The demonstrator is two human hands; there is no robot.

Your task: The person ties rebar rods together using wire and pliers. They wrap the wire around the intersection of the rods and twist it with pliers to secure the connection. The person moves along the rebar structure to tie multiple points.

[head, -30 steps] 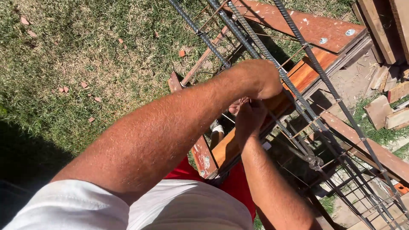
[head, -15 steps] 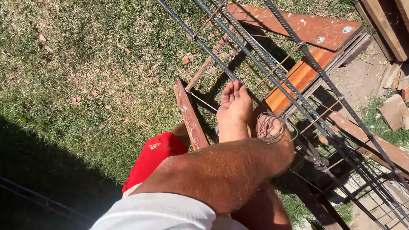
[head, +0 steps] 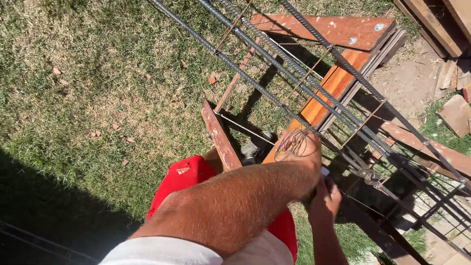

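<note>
Nearest, the left hand (head: pixel 303 152) carries a coil of thin tie wire (head: pixel 293 143); its fingers' grip cannot be told. Beneath, the right hand (head: pixel 324 198) has fingers closed around something hidden. Beyond stretches the rebar cage (head: pixel 314 93) over orange boards (head: pixel 333 83) on grass (head: pixel 98 73).

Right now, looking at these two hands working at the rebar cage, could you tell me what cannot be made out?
Head view only:
- Left hand: a loop of thin wire lies over it; whether the fingers grip it is hidden.
- Right hand: partly covered by the left forearm; the small object it holds is too hidden to identify.
- Rebar cage: both ends cut off by the frame edges.
- Tie joints: too small to judge.
</note>
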